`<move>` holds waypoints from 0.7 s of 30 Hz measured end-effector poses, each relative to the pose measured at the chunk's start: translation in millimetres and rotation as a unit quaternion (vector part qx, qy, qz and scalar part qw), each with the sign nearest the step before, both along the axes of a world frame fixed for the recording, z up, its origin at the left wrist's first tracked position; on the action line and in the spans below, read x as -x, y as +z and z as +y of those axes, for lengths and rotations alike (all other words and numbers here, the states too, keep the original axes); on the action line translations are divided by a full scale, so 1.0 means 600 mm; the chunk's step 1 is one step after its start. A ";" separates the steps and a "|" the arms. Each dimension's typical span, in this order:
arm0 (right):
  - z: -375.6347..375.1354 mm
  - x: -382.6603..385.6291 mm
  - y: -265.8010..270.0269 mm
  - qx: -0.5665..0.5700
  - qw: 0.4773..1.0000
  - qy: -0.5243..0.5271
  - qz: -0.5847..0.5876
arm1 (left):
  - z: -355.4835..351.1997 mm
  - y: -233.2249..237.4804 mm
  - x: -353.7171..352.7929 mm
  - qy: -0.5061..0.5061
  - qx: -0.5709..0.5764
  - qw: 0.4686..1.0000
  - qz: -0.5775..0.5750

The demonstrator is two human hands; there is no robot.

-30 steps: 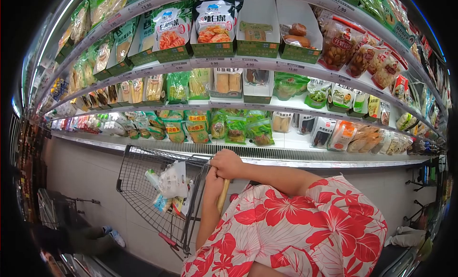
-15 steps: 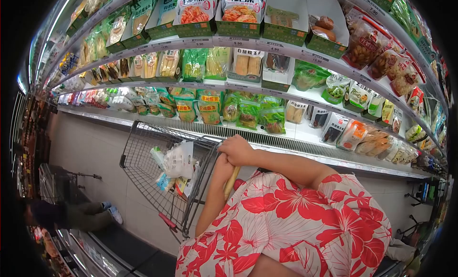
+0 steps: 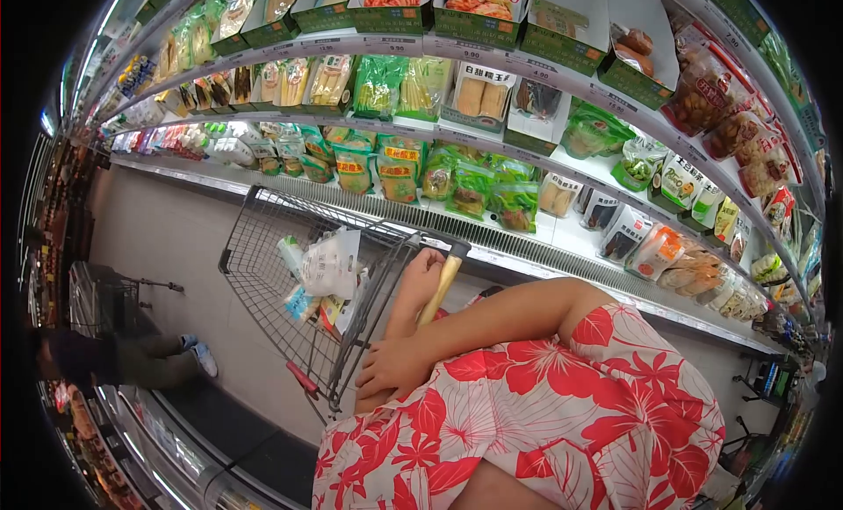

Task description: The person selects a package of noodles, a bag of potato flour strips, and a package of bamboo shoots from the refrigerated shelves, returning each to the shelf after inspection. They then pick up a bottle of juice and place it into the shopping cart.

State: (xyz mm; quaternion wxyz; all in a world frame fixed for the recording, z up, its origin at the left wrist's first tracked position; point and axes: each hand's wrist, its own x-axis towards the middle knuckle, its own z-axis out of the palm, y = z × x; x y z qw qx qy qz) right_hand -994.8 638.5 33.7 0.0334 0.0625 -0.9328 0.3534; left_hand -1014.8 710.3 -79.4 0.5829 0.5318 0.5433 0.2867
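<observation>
My left hand point(image 3: 425, 271) is curled closed beside the yellow handle point(image 3: 442, 286) of a wire shopping cart, near the handle's black end. I see nothing in its fingers. Across my left forearm lies my right hand point(image 3: 392, 368), fingers spread and holding nothing. The grey cart basket point(image 3: 250, 246) holds a white plastic bag point(image 3: 331, 266) with printing, a blue-and-white packet point(image 3: 301, 303) and a yellow-and-red packet point(image 3: 330, 314). A red piece point(image 3: 302, 376) sits on the cart's lower rim.
Beyond the cart, a refrigerated shelf carries green pickle packets point(image 3: 399, 172), corn packs point(image 3: 481, 93) and bagged brown food point(image 3: 702, 79). At left, a person in dark clothes point(image 3: 83, 356) stands by another cart point(image 3: 101, 290). More wheeled frames point(image 3: 760, 378) are at far right.
My right hand has left the top of my left hand and moved down onto my left forearm. The cart handle's end now shows. The view has shifted slightly.
</observation>
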 end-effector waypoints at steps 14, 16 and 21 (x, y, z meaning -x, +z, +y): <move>0.144 -0.158 -0.035 -0.158 0.934 -0.317 0.051 | -0.001 0.000 -0.055 0.036 -0.057 0.998 -0.001; 0.146 -0.174 -0.028 -0.228 0.897 -0.378 0.010 | -0.013 -0.015 -0.026 0.039 -0.080 0.996 -0.015; 0.141 -0.160 -0.035 -0.197 0.889 -0.412 -0.044 | -0.011 -0.042 -0.021 0.037 -0.139 0.989 -0.034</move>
